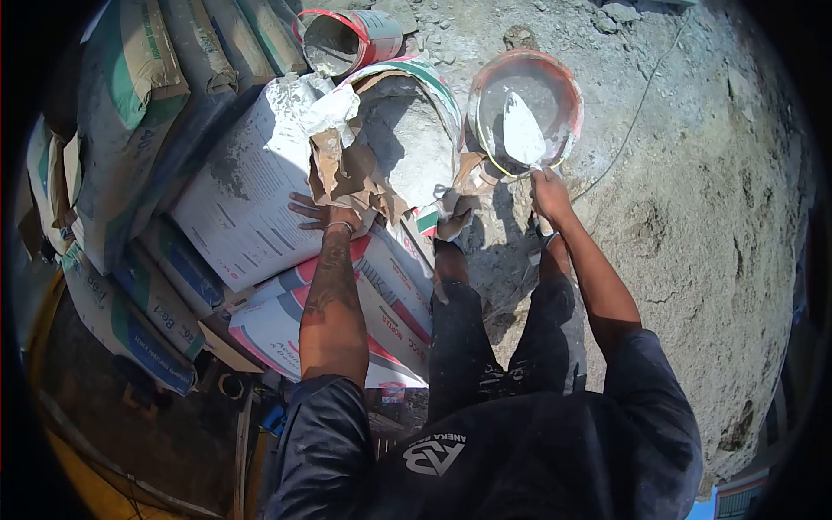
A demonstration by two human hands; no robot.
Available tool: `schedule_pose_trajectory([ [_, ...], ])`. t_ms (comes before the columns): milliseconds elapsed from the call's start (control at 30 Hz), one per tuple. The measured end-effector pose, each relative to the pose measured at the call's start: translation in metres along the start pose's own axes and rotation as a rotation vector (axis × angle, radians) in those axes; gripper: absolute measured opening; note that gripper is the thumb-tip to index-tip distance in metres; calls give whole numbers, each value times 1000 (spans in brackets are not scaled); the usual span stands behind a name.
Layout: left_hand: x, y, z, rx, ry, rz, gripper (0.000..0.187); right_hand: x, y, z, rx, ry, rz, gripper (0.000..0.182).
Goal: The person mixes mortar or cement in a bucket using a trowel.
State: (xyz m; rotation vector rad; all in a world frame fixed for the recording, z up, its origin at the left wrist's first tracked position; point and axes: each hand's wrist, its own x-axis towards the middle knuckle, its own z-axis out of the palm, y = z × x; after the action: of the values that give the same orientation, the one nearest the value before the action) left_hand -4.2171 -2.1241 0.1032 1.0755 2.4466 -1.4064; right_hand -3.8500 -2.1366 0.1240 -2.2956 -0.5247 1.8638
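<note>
Nearest my feed are the dark shirt (529,459) and the legs (455,338), the feet close to the bags, which I judge keeps both bag and bucket within easy reach; beyond the left leg lie mortar sacks (394,299), overlapping. The left hand (325,215) is open, fingers spread on the white bag (247,204) beside the torn paper (368,182); I read that as steadying the bag or keeping the flap back. The right hand (549,198) is closed round the trowel (523,128), its blade pointing away from the body over the bucket (542,57); held there, I'd say, so that whatever drops off lands inside. Just beside the bucket, an open mouth shows pale powder (412,130), partly in shadow; farther off, a pail (384,35) rests tipped against it, its opening toward me, and thick sacks (126,113) lean together on the left; a cord (646,91) crosses the rough ground (685,251).

The fist hides much of the trowel's handle; glare bleaches the blade, so I can't tell how much it carries or whether it touches the grey contents; torn paper covers where bag and mouth meet, so I can't be sure they are one; the outermost sacks fade into the lens's dark edge.
</note>
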Motion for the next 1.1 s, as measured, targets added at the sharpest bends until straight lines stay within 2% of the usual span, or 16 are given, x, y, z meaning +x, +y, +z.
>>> schedule_pose_trajectory([
  [67, -6, 1, -8, -113, -9, 21, 104, -30, 1, 16, -119, -14, -89, 43],
  [133, -10, 0, -13, -185, -28, 40, 104, -55, 8, 38, -421, 38, -377, 44],
  [200, -11, 0, -16, -190, -76, 64, 109, -75, -3, 68, -502, 29, -382, 44],
  [233, -6, 6, 4, -76, 56, 26, 116, -78, -12, 83, -614, -2, -344, 41],
  [267, -17, -8, -23, -240, -118, 155, 119, -73, -18, 98, -613, 0, -347, 41],
  [333, -23, -13, -32, -397, -96, 200, 118, -35, -32, 135, -736, 7, -196, 38],
  [400, -23, -10, -26, -407, -27, 210, 114, 31, -39, 186, -726, 53, -229, 36],
  [467, -13, 1, 13, -403, 374, 181, 109, 67, -39, 228, -653, 71, -268, 36],
  [500, -18, -7, -15, -374, -1, 191, 106, 56, -39, 228, -664, 42, -274, 38],
  [533, -18, -2, 8, -384, 296, 204, 106, 46, -37, 225, -602, -1, -263, 40],
  [600, -24, -4, -7, -467, 345, 232, 104, 24, -22, 218, -599, -119, -263, 43],
  [633, -28, -10, -19, -464, 159, 265, 103, 18, -16, 217, -603, -127, -282, 44],
  [867, -21, 1, 0, -379, 293, 182, 96, 52, -34, 232, -393, -148, -392, 45],
  [1000, -23, -6, -5, -440, 376, 262, 111, 34, -24, 216, -320, -120, -421, 45],
  [1033, -23, -11, -11, -471, 147, 279, 118, 32, -21, 214, -318, -127, -420, 48],
  [1100, -20, -9, -17, -409, 98, 240, 119, 35, -14, 210, -312, -156, -411, 49],
])
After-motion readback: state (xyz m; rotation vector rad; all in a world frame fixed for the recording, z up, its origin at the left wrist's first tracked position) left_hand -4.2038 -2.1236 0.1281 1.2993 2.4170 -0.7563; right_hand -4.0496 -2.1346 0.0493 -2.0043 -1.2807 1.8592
